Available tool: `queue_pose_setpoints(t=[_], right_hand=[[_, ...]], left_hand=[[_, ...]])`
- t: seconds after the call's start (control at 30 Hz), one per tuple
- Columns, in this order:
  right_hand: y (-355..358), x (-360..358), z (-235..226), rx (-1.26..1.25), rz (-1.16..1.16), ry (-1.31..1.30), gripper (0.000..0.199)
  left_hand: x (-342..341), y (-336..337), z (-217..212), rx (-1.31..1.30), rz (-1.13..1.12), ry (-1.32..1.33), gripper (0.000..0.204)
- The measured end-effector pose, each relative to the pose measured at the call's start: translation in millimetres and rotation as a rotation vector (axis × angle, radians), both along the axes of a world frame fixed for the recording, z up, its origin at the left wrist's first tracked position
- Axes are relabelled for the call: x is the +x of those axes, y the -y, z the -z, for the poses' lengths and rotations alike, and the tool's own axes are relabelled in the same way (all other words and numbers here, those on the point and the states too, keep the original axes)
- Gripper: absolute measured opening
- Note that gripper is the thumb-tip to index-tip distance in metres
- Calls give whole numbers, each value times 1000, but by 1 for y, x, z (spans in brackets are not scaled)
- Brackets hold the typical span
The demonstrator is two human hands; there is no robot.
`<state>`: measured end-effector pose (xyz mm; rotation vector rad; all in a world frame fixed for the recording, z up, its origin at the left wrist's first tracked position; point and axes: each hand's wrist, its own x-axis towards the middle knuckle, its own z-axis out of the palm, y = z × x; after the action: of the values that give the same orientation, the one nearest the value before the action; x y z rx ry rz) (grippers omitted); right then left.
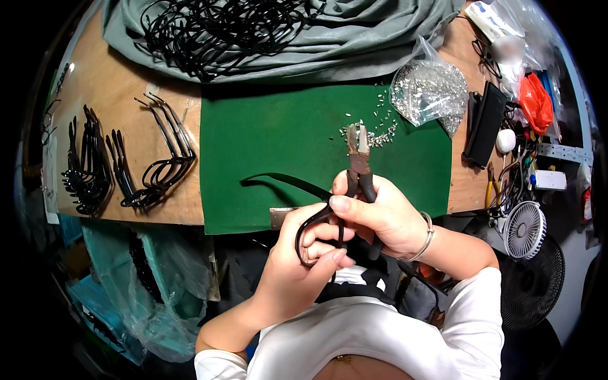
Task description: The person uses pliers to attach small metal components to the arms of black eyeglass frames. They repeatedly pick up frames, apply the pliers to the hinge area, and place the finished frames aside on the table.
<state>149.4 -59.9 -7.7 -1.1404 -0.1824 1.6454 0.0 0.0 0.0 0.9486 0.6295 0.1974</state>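
A black eyeglass frame (292, 182) is held in front of me, one temple pointing away to the left over the green mat (272, 126). My left hand (286, 250) is closed around its rim. In my right hand (396, 218) are pliers (359, 163) with dark handles, their jaws pointing away from me. My right thumb and fingertip also pinch the frame near its hinge. Just beyond the jaws, small silvery metal pieces (385, 136) lie scattered. I cannot make out anything between the jaws.
A tangled heap of black eyeglass frames (221, 31) rests on grey cloth (361, 60) at the back. More frames (88, 164) stand stacked at left. A clear bag of metal pieces (427, 95), a black case (486, 123) and a small white fan (524, 229) are at right.
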Motion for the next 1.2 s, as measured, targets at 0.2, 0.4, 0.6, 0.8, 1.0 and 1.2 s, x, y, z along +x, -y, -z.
queue_pose_setpoints(t=[0.2, 0.4, 0.6, 0.8, 1.0, 1.2], right_hand=[[-1, 1, -19, 20, -41, -95, 20], [6, 13, -26, 69, -234, 239, 23], [21, 32, -42, 104, -828, 579, 35], [5, 35, -47, 175, -940, 696, 34], [5, 24, -45, 111, -929, 990, 31], [8, 30, -45, 156, -917, 959, 33]], left_hand=[[-8, -4, -14, -197, -4, 63, 52], [-24, -13, -18, -222, 93, 139, 53], [-24, -17, -23, -310, 150, 38, 42], [-25, -15, -24, -297, 151, 15, 39], [-22, -12, -24, -291, 149, -30, 41], [-20, -10, -27, -302, 128, -34, 41]])
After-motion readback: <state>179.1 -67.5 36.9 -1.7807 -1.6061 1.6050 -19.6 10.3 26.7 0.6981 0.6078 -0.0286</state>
